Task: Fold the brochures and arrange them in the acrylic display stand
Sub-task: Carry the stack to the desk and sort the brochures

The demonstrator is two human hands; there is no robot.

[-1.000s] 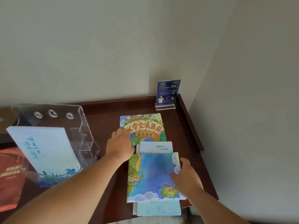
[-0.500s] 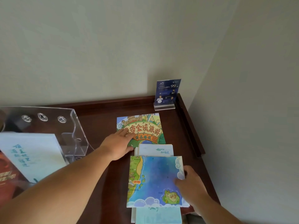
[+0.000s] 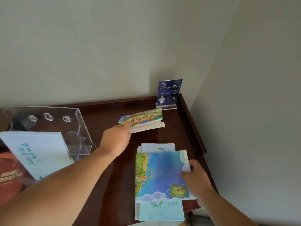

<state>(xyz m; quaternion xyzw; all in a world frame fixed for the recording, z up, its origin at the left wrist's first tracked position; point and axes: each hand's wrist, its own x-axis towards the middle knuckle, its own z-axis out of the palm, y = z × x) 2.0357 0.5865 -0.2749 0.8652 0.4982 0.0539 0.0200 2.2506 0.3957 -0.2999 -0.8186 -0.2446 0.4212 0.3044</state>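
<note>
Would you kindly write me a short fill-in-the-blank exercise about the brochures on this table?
1. The left hand grips the colourful brochure, while the right hand holds the edge of the ____ map brochure.
2. The acrylic display stand is on the ____ side of the table.
3. The small blue sign stands in the back ____ corner.

Missing words: blue; left; right.

The left hand [image 3: 116, 140], which a moment ago lay flat on the illustrated brochure [image 3: 143, 118], now pinches its near left corner and has raised that edge off the table [image 3: 123, 176]. The brochure no longer lies flat: it tilts up, its white underside showing.
</note>
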